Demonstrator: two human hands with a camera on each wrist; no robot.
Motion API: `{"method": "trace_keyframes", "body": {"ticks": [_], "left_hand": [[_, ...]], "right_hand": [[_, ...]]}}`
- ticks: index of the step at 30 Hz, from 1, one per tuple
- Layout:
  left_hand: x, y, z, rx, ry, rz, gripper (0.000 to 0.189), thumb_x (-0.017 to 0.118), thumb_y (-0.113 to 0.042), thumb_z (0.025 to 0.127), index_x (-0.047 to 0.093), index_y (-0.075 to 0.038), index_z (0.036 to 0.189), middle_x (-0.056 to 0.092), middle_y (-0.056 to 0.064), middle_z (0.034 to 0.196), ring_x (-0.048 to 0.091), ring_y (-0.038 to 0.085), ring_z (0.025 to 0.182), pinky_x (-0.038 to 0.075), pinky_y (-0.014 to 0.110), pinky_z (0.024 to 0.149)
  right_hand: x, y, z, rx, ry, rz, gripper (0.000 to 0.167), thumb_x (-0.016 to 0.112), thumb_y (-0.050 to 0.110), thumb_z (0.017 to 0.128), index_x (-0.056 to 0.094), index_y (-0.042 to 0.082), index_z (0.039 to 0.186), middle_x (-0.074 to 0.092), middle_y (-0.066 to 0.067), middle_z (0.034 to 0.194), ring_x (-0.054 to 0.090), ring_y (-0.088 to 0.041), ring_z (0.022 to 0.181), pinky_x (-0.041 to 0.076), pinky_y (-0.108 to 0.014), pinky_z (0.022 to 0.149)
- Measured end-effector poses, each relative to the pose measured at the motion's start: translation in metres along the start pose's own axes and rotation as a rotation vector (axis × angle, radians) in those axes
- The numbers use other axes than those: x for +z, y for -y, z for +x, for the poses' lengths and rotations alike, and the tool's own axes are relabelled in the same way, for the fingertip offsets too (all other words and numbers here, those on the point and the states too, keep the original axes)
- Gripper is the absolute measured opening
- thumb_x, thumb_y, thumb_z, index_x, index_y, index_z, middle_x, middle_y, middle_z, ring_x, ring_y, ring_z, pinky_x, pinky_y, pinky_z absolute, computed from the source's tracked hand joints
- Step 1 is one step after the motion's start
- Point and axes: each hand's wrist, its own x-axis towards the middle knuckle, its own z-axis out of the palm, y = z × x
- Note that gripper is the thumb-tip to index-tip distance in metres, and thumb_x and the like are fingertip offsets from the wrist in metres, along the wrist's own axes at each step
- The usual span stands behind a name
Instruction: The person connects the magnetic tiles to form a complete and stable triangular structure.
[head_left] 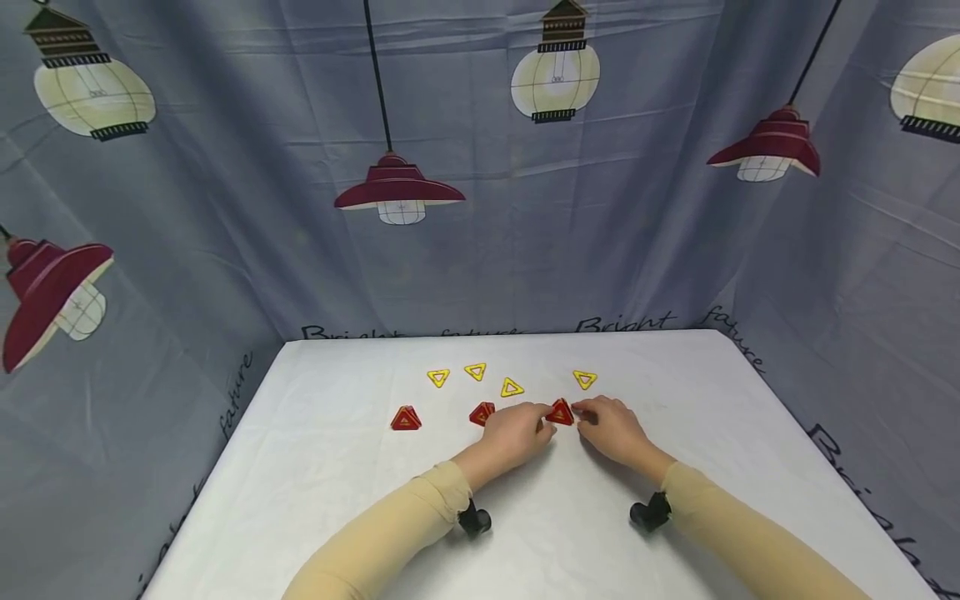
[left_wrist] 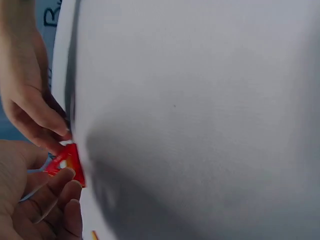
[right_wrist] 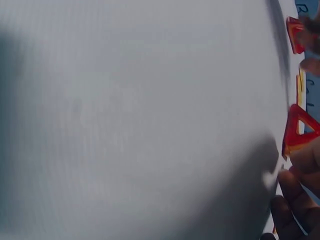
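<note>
Both hands meet at a red triangular pyramid piece point(head_left: 560, 412), which has a hollow in its face. From the left, my left hand point(head_left: 517, 431) pinches it, thumb and index finger at its left corner. Opposite, my right hand point(head_left: 611, 427) has bent fingers at its right corner. In the left wrist view, the left fingers cover part of the red piece point(left_wrist: 78, 165). Its hollow face point(right_wrist: 292, 125) shows in the right wrist view, right fingertips at its base. A second red piece point(head_left: 481, 412) is partly hidden behind my left hand; a third red piece point(head_left: 406, 419) sits farther left.
Several yellow hollow triangles lie behind the red pieces, including one yellow triangle point(head_left: 584, 379) beyond my right hand and another yellow triangle point(head_left: 438, 378) to the left. A white table point(head_left: 315, 500) carries everything. A grey-blue curtain point(head_left: 480, 275) printed with lamps encloses its back and sides.
</note>
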Motion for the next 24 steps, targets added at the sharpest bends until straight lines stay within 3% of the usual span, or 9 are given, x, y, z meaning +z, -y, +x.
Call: {"method": "trace_keyframes", "body": {"ticks": [2,5,10,13,15,24], "left_hand": [[-0.007,-0.001,-0.005,0.039,-0.008,-0.009,0.037,0.066,-0.033,0.1,0.069,-0.02,0.134,0.068,-0.01,0.092,0.059,0.004,0.076,0.044,0.024,0.058],[-0.018,0.001,-0.014,0.088,-0.028,-0.026,0.037,0.066,-0.032,0.1,0.069,-0.02,0.135,0.069,-0.011,0.096,0.06,0.002,0.081,0.044,0.022,0.059],[-0.037,0.012,-0.031,0.122,-0.075,-0.046,0.038,0.063,-0.032,0.101,0.067,-0.021,0.137,0.07,-0.007,0.115,0.065,0.008,0.101,0.052,0.028,0.076],[-0.044,0.022,-0.039,0.117,-0.099,-0.042,0.038,0.061,-0.033,0.102,0.066,-0.022,0.138,0.067,-0.005,0.125,0.064,0.012,0.11,0.053,0.032,0.085],[-0.048,0.03,-0.043,0.107,-0.108,-0.037,0.039,0.061,-0.033,0.102,0.065,-0.023,0.139,0.066,-0.005,0.127,0.063,0.012,0.106,0.053,0.032,0.082],[-0.063,0.063,-0.056,0.061,-0.157,0.026,0.037,0.064,-0.029,0.101,0.068,-0.018,0.135,0.067,-0.002,0.122,0.062,0.02,0.11,0.053,0.038,0.089]], "right_hand": [[-0.002,-0.001,0.0,-0.012,0.012,-0.005,0.034,0.069,0.012,0.093,0.071,0.004,0.126,0.068,-0.006,0.106,0.059,-0.027,0.1,0.046,-0.052,0.089],[-0.005,-0.002,0.0,-0.031,0.022,-0.022,0.033,0.068,0.011,0.093,0.072,0.004,0.124,0.068,-0.007,0.108,0.06,-0.029,0.102,0.047,-0.052,0.091],[-0.009,-0.009,0.002,-0.038,0.037,-0.063,0.032,0.066,0.012,0.093,0.072,0.004,0.123,0.067,-0.008,0.111,0.06,-0.031,0.107,0.047,-0.053,0.094],[-0.012,-0.014,0.003,-0.035,0.044,-0.076,0.032,0.066,0.012,0.093,0.072,0.005,0.123,0.066,-0.007,0.112,0.058,-0.03,0.107,0.047,-0.052,0.095],[-0.013,-0.018,0.005,-0.036,0.045,-0.081,0.032,0.066,0.013,0.093,0.072,0.005,0.123,0.065,-0.007,0.111,0.058,-0.03,0.106,0.047,-0.052,0.094],[-0.015,-0.021,0.008,-0.04,0.054,-0.098,0.03,0.067,0.014,0.093,0.074,0.006,0.121,0.063,-0.005,0.106,0.057,-0.028,0.101,0.048,-0.051,0.091]]}}
